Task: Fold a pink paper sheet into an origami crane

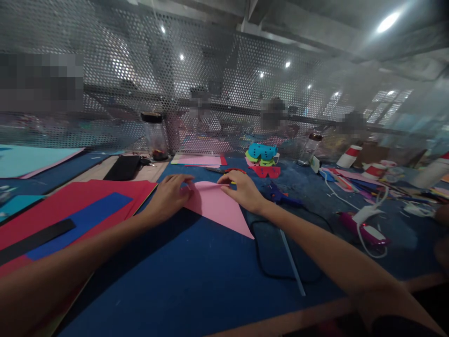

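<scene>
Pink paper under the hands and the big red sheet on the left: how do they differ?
The pink paper is a pointed triangle; the red sheet is larger and straight-edged. The left hand and right hand rest on the pink paper; no hand touches the red sheet. The red sheet carries a blue sheet and a black strip; the pink paper carries only the hands. Both lie on the blue table.

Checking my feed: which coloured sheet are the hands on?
The pink triangular sheet, under the left hand and right hand; the red sheets and blue sheet lie further left.
</scene>
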Action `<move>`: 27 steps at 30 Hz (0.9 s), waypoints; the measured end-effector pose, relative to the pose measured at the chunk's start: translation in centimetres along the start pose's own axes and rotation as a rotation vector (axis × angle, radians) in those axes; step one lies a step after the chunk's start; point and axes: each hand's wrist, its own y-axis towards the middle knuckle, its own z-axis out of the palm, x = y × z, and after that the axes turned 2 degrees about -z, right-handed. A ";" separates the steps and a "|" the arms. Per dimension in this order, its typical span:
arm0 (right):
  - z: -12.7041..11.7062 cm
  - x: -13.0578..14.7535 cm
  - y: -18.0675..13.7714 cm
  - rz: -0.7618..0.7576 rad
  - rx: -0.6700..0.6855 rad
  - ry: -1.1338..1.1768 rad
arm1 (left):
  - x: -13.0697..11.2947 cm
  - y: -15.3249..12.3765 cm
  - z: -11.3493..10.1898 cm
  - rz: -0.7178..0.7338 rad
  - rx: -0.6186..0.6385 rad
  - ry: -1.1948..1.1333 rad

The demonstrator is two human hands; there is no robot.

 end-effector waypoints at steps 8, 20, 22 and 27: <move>-0.1 -0.5 0.0 0.071 -0.099 0.063 | -1.0 0.4 -1.4 -0.078 -0.028 -0.196; -1.4 -2.0 0.6 0.149 0.182 0.151 | -1.5 1.1 -3.5 -0.173 -0.172 -0.299; -1.4 -1.8 0.5 0.131 0.170 0.074 | -1.6 1.0 -3.6 -0.192 -0.182 -0.337; -1.4 -1.8 0.7 0.084 0.056 0.005 | -1.8 0.9 -3.6 -0.148 -0.179 -0.324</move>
